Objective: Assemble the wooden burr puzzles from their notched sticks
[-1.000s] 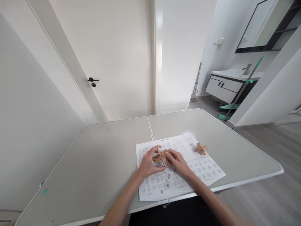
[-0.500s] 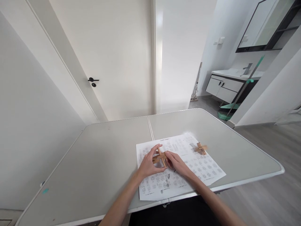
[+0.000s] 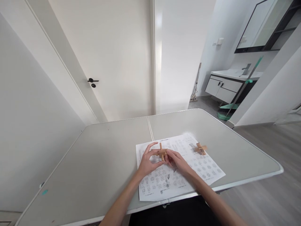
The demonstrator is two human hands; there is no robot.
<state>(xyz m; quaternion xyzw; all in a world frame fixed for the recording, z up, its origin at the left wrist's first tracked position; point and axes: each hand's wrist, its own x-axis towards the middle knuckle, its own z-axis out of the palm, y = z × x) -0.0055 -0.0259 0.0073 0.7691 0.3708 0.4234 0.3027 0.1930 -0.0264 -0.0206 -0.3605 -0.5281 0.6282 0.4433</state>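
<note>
Both my hands hold a small wooden interlocking puzzle point(image 3: 162, 153) just above a printed sheet. Sticks of light brown wood cross in it, one of them pointing away from me. My left hand point(image 3: 147, 160) grips its left side between thumb and fingers, with the index finger lifted off. On the right side, my right hand point(image 3: 176, 160) pinches the puzzle with its fingertips, which partly cover it. A second wooden cross-shaped puzzle point(image 3: 200, 148) lies at the sheet's right edge, apart from both hands. The printed sheet point(image 3: 155, 196) carries rows of small grey diagrams.
The sheet rests on a grey folding table point(image 3: 113, 157) with a white rim and a seam. Beyond it stands a white door point(image 3: 122, 56) with a black handle point(image 3: 93, 80). At the right are a sink cabinet point(image 3: 223, 86) and a green dustpan point(image 3: 223, 116).
The puzzle has been turned between my hands, so its long stick now stands more upright. My left fingers have shifted their hold, and the index finger has come away. The second puzzle stays put.
</note>
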